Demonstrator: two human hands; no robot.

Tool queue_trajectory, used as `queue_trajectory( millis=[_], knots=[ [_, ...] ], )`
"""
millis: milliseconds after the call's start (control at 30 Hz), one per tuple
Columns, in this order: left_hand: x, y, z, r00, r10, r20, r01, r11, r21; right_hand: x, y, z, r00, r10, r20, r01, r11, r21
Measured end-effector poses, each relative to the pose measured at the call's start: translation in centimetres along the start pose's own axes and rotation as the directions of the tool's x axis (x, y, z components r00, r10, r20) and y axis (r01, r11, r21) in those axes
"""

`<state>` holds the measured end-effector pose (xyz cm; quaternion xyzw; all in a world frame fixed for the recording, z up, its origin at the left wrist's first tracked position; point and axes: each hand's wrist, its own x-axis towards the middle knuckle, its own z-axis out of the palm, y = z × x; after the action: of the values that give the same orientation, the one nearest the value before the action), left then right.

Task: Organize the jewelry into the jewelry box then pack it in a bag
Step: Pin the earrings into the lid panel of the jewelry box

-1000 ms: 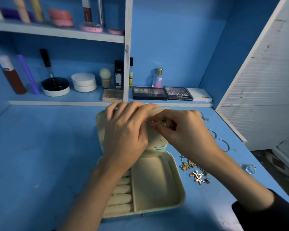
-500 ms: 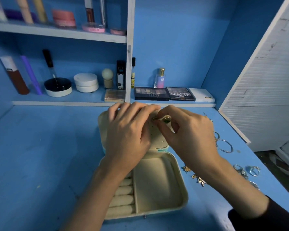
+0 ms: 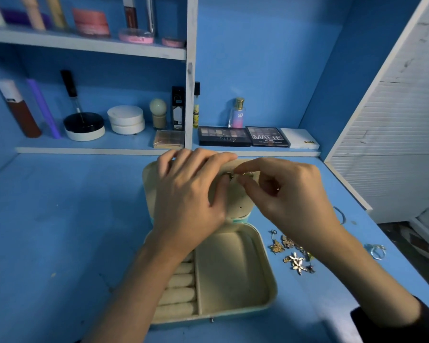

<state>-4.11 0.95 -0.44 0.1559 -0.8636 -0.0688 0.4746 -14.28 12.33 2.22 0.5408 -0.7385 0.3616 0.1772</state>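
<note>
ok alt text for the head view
At an open cream jewelry box on a blue desk, the left hand holds the raised lid while the right hand pinches a small gold piece against it. Loose gold jewelry lies beside the box.

One jewelry box (image 3: pixel 233 273) lies open under two hands, a left hand (image 3: pixel 188 194) and a right hand (image 3: pixel 290 201), with one earring (image 3: pixel 245 174) at its lid. Behind the box sit three flat palettes (image 3: pixel 224 136). At least four ring rolls (image 3: pixel 177 294) show in its tray.
</note>
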Motion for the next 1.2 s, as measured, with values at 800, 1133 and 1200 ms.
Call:
queue_trajectory(
  millis=[800,1133,1200],
  knots=[
    [-0.1,-0.1,0.3,0.998,0.04,-0.042,-0.039,0.999,0.02,-3.1,10.9,-0.4,0.921,0.334,0.202,-0.311,0.94,-0.137],
    [-0.2,-0.1,0.4,0.999,0.038,-0.039,-0.037,0.999,0.023,-3.5,10.6,-0.6,0.881,0.337,0.331,-0.282,0.937,-0.205],
    [-0.2,-0.1,0.5,0.998,0.038,-0.041,-0.037,0.999,0.024,-3.5,10.6,-0.5,0.876,0.339,0.342,-0.28,0.936,-0.211]
  ],
)
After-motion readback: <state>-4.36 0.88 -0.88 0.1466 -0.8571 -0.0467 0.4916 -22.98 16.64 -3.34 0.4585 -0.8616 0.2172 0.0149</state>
